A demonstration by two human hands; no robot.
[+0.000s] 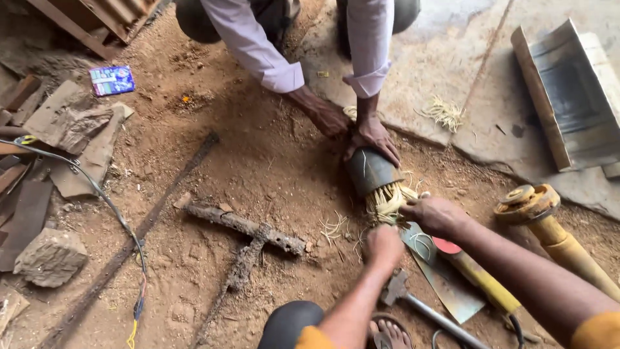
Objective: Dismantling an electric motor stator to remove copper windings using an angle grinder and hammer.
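Both bare forearms reaching forward from the lower edge. Left hand (385, 245) curled into a loose fist, knuckles up, wrist straight. Right hand (434, 215) just beyond, palm down, fingers bent inward, arm angled in from the right.

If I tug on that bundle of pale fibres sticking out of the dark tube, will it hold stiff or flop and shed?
The pale fibres splay loosely from the dark tube, so they probably bend rather than stay stiff. Loose strands on the dirt suggest they shed easily. The tube looks round and may roll; another person's hand rests on it.
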